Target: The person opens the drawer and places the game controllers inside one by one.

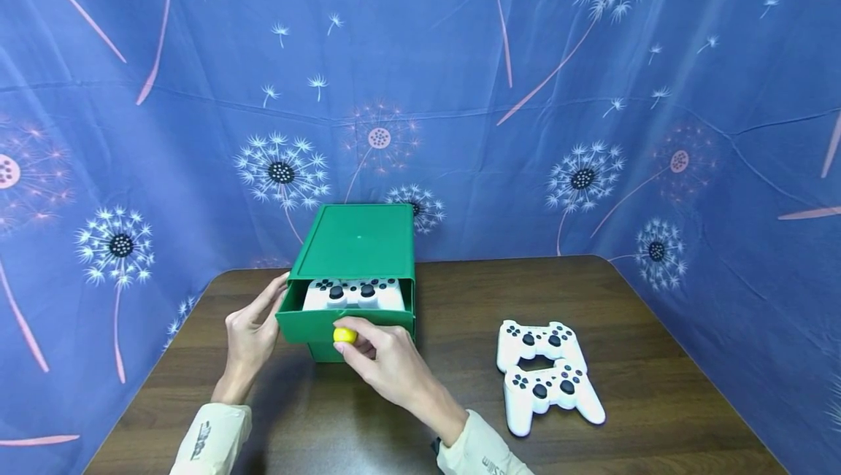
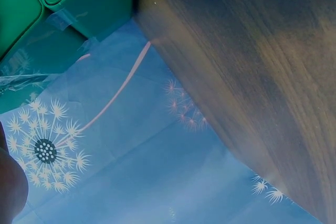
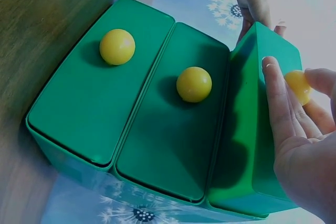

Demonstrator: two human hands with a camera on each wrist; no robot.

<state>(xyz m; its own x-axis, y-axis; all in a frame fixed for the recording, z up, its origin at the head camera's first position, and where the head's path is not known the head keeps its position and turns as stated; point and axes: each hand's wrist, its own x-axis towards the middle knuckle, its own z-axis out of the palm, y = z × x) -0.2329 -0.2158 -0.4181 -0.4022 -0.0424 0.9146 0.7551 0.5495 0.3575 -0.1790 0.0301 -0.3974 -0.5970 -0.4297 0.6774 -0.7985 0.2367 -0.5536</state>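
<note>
A green drawer cabinet (image 1: 361, 241) stands on the table, its top drawer (image 1: 304, 327) pulled partway out. Inside that drawer lies a white game controller (image 1: 392, 298) with dark thumbsticks; deeper contents are hidden. My right hand (image 1: 394, 365) pinches the round yellow knob (image 1: 344, 336) on the drawer front between thumb and fingers. Against the cabinet's left side rests my left hand (image 1: 251, 336), its fingers extended and their tips partly hidden. In the right wrist view, two lower drawers are closed, each with a yellow knob (image 3: 193, 84).
Two more white controllers (image 1: 555, 386) lie on the brown wooden table (image 1: 460, 300) to the right, one in front of the other. Behind the table hangs a blue dandelion-print cloth (image 1: 460, 168). Clear tape (image 2: 62, 18) sticks to the cabinet's back in the left wrist view.
</note>
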